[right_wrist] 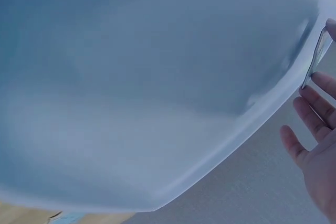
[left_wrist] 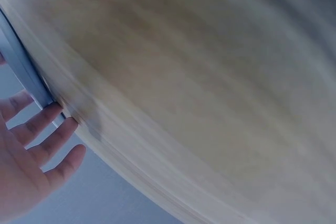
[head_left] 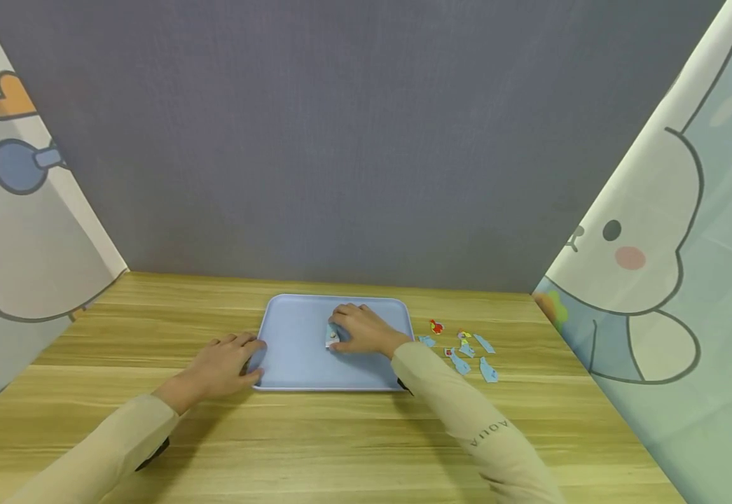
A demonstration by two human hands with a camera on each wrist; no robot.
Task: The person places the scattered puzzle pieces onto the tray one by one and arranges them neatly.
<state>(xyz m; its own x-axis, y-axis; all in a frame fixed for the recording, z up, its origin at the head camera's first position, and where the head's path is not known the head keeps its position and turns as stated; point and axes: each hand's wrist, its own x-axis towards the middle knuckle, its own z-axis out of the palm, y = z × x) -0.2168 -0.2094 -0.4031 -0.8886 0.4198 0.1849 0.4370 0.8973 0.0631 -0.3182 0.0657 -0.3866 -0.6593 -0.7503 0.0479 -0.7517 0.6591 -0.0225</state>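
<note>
A pale blue tray (head_left: 299, 357) lies on the wooden table. Over its middle, my right hand (head_left: 367, 330) pinches a small light blue flat piece (head_left: 332, 337) with a printed picture on it. From the right wrist view, that piece (right_wrist: 316, 53) shows edge-on, thin, between thumb and fingertips. At the tray's left side rests my left hand (head_left: 219, 365), its fingers loosely spread and the tips right at the rim. The left wrist view shows those fingers (left_wrist: 50, 135) fairly straight against the tray edge (left_wrist: 29, 74).
Several cut-out pieces, mostly light blue, lie on the table (head_left: 353, 441) right of the tray. Among them are a red one (head_left: 436, 327), a long narrow one (head_left: 484, 343) and a wider one (head_left: 488, 369). A grey panel (head_left: 328, 140) stands behind, with cartoon-printed cloth on both sides.
</note>
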